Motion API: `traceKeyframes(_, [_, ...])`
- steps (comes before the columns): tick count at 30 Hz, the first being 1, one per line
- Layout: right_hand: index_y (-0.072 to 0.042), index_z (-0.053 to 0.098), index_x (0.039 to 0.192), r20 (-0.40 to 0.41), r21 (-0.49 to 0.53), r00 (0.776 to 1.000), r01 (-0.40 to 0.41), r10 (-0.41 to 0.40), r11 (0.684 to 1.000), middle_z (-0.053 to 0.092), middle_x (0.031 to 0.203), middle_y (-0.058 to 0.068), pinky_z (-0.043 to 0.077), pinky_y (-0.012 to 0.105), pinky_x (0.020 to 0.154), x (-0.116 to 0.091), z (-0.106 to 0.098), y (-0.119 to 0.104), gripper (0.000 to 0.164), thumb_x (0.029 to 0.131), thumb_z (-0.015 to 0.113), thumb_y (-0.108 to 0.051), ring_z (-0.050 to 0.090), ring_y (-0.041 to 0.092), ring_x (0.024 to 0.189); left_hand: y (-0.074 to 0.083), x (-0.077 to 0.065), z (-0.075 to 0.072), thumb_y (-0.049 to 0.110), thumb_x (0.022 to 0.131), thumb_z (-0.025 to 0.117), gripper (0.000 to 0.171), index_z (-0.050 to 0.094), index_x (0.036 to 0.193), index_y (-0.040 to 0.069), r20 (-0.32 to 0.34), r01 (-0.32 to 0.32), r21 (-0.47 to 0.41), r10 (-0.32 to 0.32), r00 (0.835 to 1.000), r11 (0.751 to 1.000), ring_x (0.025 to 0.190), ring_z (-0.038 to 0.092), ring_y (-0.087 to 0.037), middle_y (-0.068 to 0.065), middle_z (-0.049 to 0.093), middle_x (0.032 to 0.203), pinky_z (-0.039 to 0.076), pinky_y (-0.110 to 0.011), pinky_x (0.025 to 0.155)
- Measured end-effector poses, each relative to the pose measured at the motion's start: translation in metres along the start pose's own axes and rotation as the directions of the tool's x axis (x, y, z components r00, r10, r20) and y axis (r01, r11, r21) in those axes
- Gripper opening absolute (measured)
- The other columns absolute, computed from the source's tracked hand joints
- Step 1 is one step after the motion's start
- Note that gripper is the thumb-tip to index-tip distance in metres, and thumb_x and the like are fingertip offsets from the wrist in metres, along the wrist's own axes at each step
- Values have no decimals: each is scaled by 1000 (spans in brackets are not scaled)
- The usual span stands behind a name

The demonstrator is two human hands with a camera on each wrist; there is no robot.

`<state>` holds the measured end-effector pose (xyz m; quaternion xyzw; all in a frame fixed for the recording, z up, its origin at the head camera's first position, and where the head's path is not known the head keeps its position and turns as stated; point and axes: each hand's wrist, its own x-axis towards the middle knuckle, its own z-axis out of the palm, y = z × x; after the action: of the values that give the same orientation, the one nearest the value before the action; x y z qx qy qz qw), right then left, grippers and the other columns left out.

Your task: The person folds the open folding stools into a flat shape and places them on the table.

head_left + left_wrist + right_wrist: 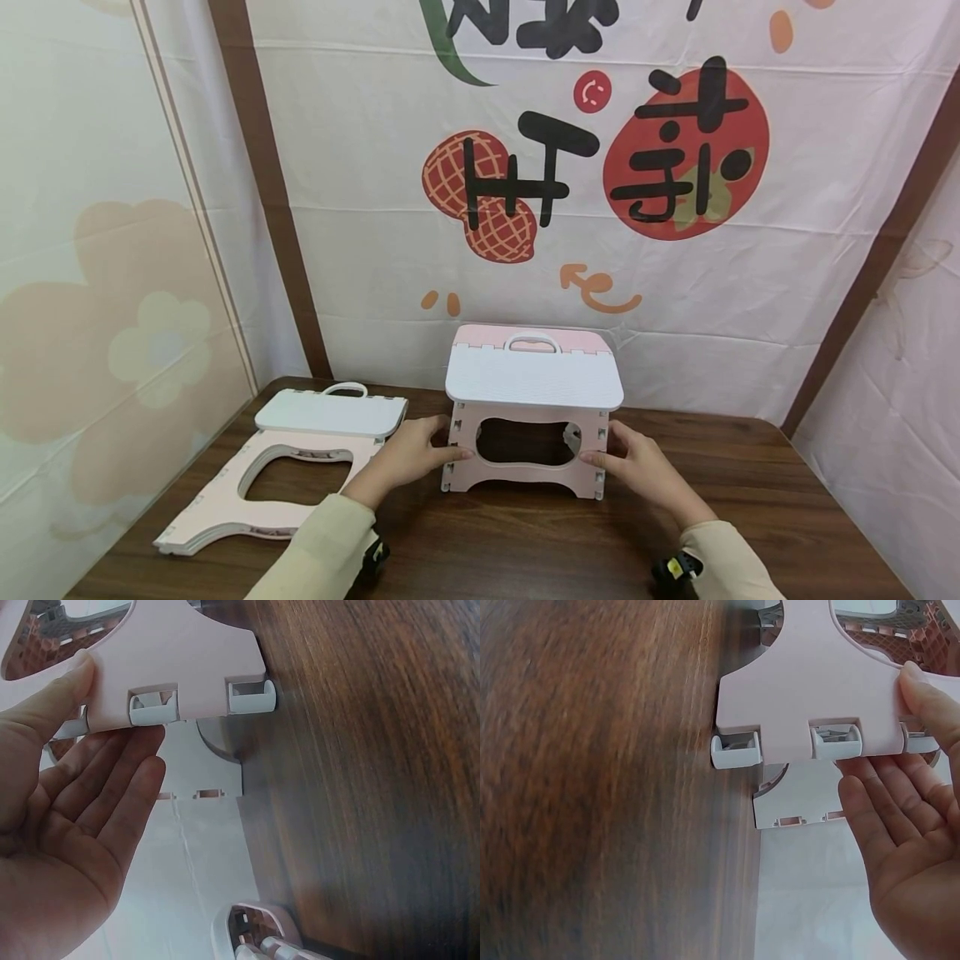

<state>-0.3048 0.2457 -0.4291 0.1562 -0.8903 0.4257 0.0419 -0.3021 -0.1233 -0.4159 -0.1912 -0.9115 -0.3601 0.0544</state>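
Note:
A pink and white folding step stool (534,377) stands unfolded on its legs near the back of the table, its white top and carry handle (532,342) uppermost. My left hand (411,454) holds its left side, the thumb on the pink front panel (195,652) and the other fingers round the side edge. On the opposite side my right hand (637,462) grips it likewise, with the right thumb (930,694) by the panel's cut-out. White hinges (836,740) run along the panel's edge in both wrist views.
A second such stool (330,412), folded flat, lies on the left of the brown wooden table (517,550), close to my left forearm. Behind the table hangs a white printed cloth (360,208), with more cloth at both sides.

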Motion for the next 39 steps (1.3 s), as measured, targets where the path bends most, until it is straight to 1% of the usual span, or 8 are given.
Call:
traceKeyframes(7, [-13,60,132,-5,8,1000,-4,4,1000,71,109,-1,54,36,81,2,0,2,60,85,79,-45,66,16,100,-2,1,0,45,86,78,57,67,118,0,6,-26,0,26,1000,1000,89,66,-17,-3,71,99,55,-44,79])
traceKeyframes(10, [-14,60,132,-4,7,1000,-6,6,1000,71,109,-2,54,36,81,2,0,2,60,85,79,-46,66,16,100,-3,2,-1,46,86,77,58,66,120,0,13,-24,-4,24,1000,1000,89,66,-17,-4,71,100,55,-44,79])
traceKeyframes(13, [-14,60,132,-3,11,1000,-4,4,1000,71,109,-2,53,36,81,2,0,3,60,85,79,-46,65,15,99,-4,3,-1,45,86,78,61,65,122,-2,14,-20,-4,20,1000,1000,90,67,-19,-6,72,102,55,-45,80])
traceKeyframes(18, [-14,60,132,0,11,1000,3,-3,1000,71,108,-2,54,35,79,3,0,4,59,85,79,-45,66,15,97,-3,4,-1,46,86,78,65,63,125,-4,15,-14,0,14,1000,1000,99,67,-26,-11,71,110,54,-47,84])
traceKeyframes(27, [-13,59,133,16,22,1000,6,-6,1000,70,109,-1,54,34,79,3,1,5,60,86,78,-44,66,15,98,-7,5,0,48,86,77,67,63,127,-4,26,-16,1,16,1000,1000,105,66,-30,-13,70,114,53,-49,87])
traceKeyframes(34, [-13,60,132,16,21,1000,21,-22,1000,71,108,-1,54,33,78,3,0,5,58,87,78,-44,66,16,97,-8,6,0,47,86,78,62,65,122,-2,26,-33,9,33,999,999,99,68,-29,-8,71,105,54,-47,82])
traceKeyframes(39, [-12,60,131,18,30,1000,25,-25,999,71,106,-1,54,33,77,4,0,5,57,87,77,-43,66,16,95,-8,6,-1,47,86,77,62,65,122,-2,30,-29,10,29,999,1000,101,67,-30,-8,71,106,54,-47,83])
